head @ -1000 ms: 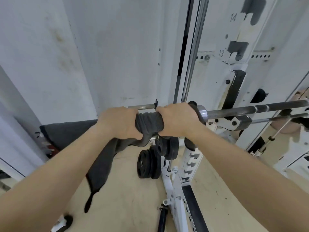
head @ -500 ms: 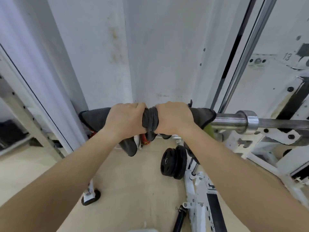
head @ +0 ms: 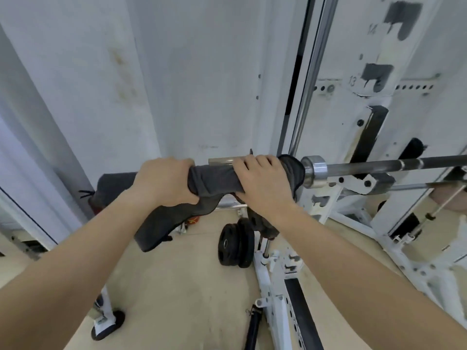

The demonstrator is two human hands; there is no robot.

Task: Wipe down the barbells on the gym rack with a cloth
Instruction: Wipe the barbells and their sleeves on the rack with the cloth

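Note:
A dark grey cloth (head: 214, 181) is wrapped around the left sleeve of a barbell (head: 379, 164) that rests across the white rack. My left hand (head: 164, 183) grips the cloth-covered sleeve from above, and a loose tail of cloth hangs below it. My right hand (head: 262, 183) grips the cloth just beside the shiny collar (head: 314, 171). The sleeve under the cloth is hidden. The bare dark shaft runs off to the right. A second, thinner bar (head: 419, 186) lies behind it.
White rack uprights (head: 374, 137) with numbered holes stand at right, and a chrome guide rod (head: 310, 79) rises beside them. Black weight plates (head: 236, 245) are stored low on the rack. White base rails (head: 275, 294) cross the tan floor. A white wall is close ahead.
My hands have spread apart along the cloth-wrapped sleeve; they were pressed together half a second ago. The view has swung back right, showing more of the shaft and rack.

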